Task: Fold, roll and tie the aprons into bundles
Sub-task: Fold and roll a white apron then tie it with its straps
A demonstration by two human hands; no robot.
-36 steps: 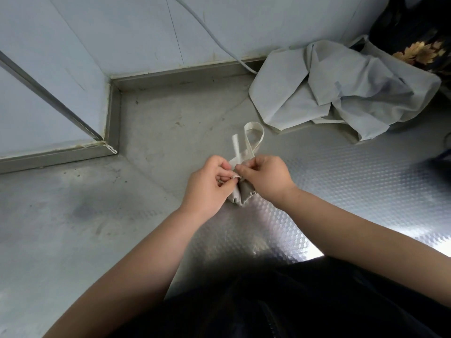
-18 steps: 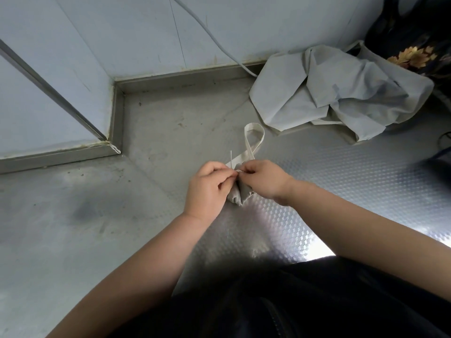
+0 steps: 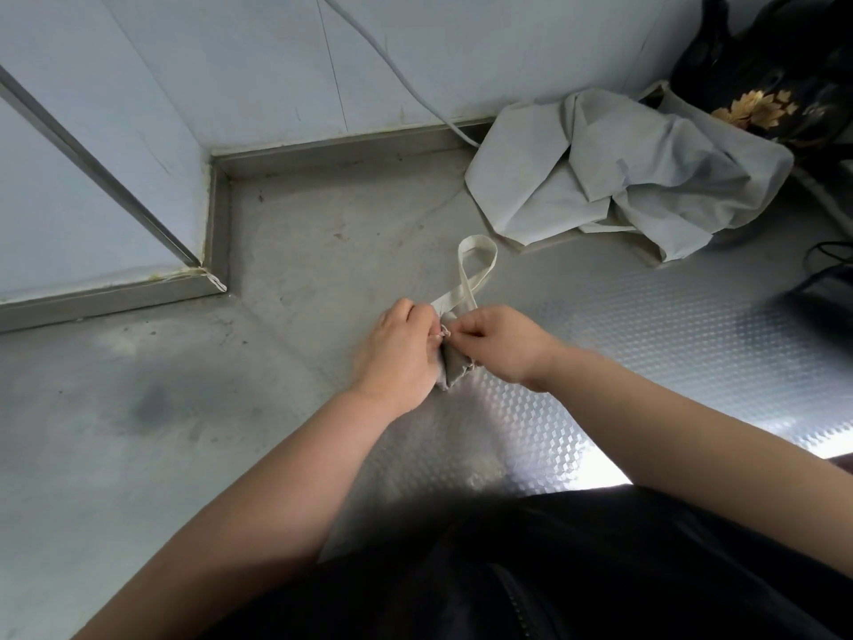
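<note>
**Grey apron roll pinched in both hands, mid-bench**

Dark clothing (image 3: 531,570) fills the bottom edge, both bare forearms reaching forward from it. Surface is a steel bench (image 3: 161,455), with an embossed diamond pattern on the near-right part.

Left hand (image 3: 399,355) and right hand (image 3: 501,344) meet at bench centre with the rolled apron bundle (image 3: 454,369) between them. Left grip: fingers curled onto the bundle's left side. Right grip: thumb and fingertips pinched at the top of the bundle, where the tie sits. Bundle's lower end touches the bench.

Cream strap loop (image 3: 475,265) runs out from between the hands and lies flat on the bench just beyond them.

Further back right: crumpled pile of pale grey aprons (image 3: 623,173), well apart from the hands, against the back wall. White cable (image 3: 392,62) drops down the wall behind the pile. Black bag with gold leaf print (image 3: 775,85) in the far right corner.
</note>
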